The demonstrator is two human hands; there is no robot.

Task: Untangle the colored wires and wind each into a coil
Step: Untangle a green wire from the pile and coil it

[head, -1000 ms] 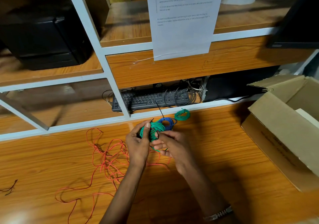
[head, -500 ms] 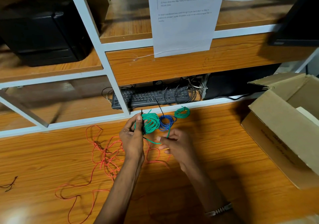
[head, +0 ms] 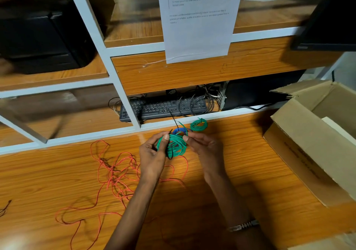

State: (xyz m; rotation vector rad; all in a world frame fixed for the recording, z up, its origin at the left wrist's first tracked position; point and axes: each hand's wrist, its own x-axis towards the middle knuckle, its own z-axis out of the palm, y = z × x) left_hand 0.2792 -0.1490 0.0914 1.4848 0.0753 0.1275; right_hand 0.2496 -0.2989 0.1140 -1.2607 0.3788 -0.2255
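A green wire coil (head: pixel 174 145) hangs just above the wooden desk between my hands. My left hand (head: pixel 152 155) grips its left side, thumb on top, with a thin black tie running across the loops. My right hand (head: pixel 204 149) pinches the coil's upper right edge with thumb and fingertip. A small blue coil (head: pixel 180 131) lies just behind it, partly hidden. A second green coil (head: pixel 198 124) lies on the desk further back right. Loose red wire (head: pixel 115 174) sprawls tangled on the desk to the left and under my left wrist.
An open cardboard box (head: pixel 312 149) stands at the right. A black keyboard (head: pixel 163 108) with cables sits in the shelf slot behind the coils. A paper sheet (head: pixel 198 18) hangs on the shelf. A dark wire scrap (head: pixel 4 208) lies at the far left.
My right hand has come up from below to the coil's right edge and now pinches it. My left hand keeps hold of the coil, which has tilted flatter.
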